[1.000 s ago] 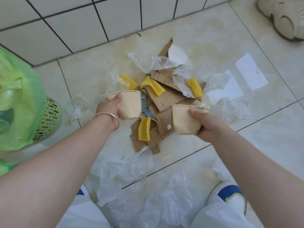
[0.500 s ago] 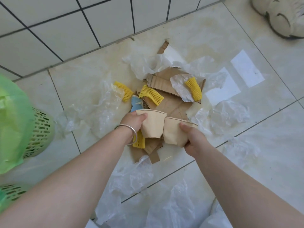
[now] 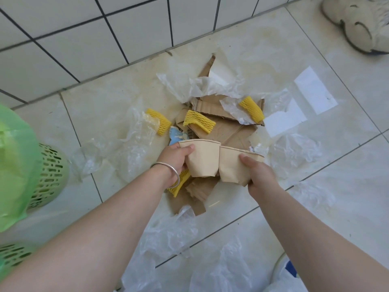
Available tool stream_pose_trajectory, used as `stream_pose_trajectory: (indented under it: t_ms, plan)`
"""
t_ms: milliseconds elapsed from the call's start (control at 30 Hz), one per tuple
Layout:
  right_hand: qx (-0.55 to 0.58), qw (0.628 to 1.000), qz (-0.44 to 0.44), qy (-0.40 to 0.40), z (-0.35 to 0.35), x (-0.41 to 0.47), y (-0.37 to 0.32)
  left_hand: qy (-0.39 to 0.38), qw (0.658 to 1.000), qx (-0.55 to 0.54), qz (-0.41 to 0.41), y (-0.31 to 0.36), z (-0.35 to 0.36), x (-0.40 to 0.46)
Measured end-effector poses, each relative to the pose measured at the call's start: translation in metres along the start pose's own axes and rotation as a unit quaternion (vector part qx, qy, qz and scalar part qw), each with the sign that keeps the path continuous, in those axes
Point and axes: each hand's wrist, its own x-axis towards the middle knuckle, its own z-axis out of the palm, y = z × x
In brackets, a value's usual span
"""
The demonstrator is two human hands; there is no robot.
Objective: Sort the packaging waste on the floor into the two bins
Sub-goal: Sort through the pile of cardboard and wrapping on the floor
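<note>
My left hand (image 3: 176, 158) grips a beige paper cup (image 3: 203, 159) by its rim and side. My right hand (image 3: 260, 173) grips a second beige paper cup (image 3: 233, 165), and the two cups touch side by side above the pile. Below them lie torn brown cardboard pieces (image 3: 227, 127), several yellow foam nets (image 3: 199, 121) and crumpled clear plastic sheets (image 3: 210, 85). At the left edge stands a green perforated bin (image 3: 50, 173) lined with a green bag (image 3: 14, 169). A second green bin (image 3: 12, 253) shows at the lower left.
A white tiled wall (image 3: 84, 39) runs along the back. More clear plastic film (image 3: 172, 234) covers the floor near my feet and to the right. A beige shoe (image 3: 357, 24) sits at the top right. My own shoe (image 3: 290, 268) shows at the bottom right.
Both hands have brought the two cups together from apart until they touch side by side. The view has shifted slightly, with the green bin moving further left.
</note>
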Motion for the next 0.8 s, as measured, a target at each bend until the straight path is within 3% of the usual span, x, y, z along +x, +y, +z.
stream_pose_trajectory:
  t_ms: [267,567,800]
  plan:
    - [-0.080,0.992,-0.099,-0.019,-0.014,-0.011,-0.048,-0.084,0.995,-0.039,-0.024,0.001,-0.009,-0.009]
    - [-0.073,0.995,-0.070,-0.024,-0.035,-0.012,-0.045,-0.109,0.989,-0.093,-0.041,-0.009,-0.005,-0.015]
    - [-0.069,0.996,-0.048,-0.012,-0.037,0.000,-0.028,-0.068,0.994,-0.076,-0.047,-0.014,0.013,-0.011]
